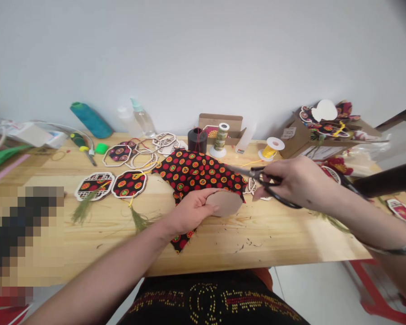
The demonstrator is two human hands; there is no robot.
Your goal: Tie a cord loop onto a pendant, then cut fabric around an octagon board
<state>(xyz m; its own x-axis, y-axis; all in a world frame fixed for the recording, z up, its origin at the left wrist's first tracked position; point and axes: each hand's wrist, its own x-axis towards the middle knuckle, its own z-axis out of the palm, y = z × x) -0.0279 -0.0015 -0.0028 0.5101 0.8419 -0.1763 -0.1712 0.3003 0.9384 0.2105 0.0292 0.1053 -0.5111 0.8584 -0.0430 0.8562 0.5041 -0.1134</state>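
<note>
My left hand (pixel 194 210) pinches a rounded piece of brown cardboard (pixel 227 203) together with the patterned fabric (pixel 196 169) behind it. The fabric is black with red dots and small coloured flowers, and one corner hangs toward the table's front edge. In my right hand (pixel 291 178) is a pair of black-handled scissors (pixel 259 174). Their blades point left and lie against the upper right part of the fabric; whether they are parted I cannot tell. Small dark scraps lie on the wood below the cardboard.
Two finished tasselled ornaments (pixel 129 184) lie at left, near a screwdriver (pixel 83 146) and a teal thread cone (pixel 91 119). Behind the fabric stand a black thread spool (pixel 196 140) and a green spool (pixel 221 140). A yellow spool (pixel 272 149) and a filled cardboard box (pixel 311 140) are at right.
</note>
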